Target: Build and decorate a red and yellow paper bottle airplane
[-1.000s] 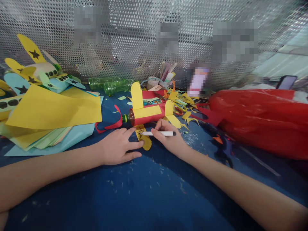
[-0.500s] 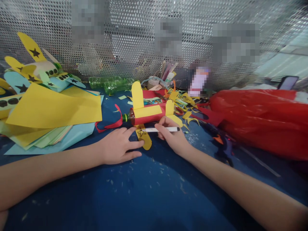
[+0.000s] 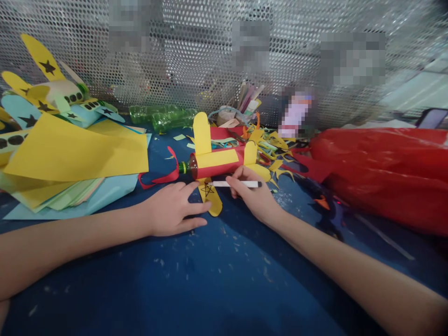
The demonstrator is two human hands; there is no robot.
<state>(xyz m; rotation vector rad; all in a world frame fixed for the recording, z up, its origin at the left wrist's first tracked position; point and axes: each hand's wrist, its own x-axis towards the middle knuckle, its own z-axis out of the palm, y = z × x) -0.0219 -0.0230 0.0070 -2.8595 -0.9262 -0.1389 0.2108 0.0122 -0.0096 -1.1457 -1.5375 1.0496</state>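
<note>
Toy plane (image 3: 220,162) lies on the blue table (image 3: 196,289). Left hand (image 3: 171,207), spread and grasping nothing, rests fingertips (image 3: 207,205) on the plane's near yellow wing (image 3: 214,208); right hand (image 3: 254,193) pinches a white marker (image 3: 250,184), tip at the wing's dark star (image 3: 207,189). Green bottles (image 3: 173,120) lie beyond.

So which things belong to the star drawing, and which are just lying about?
In use: white marker in the right hand; yellow wing under the left hand; red-wrapped bottle plane.

Lying about: green bottles; yellow sheets; paper scraps; glossy red plastic.
</note>
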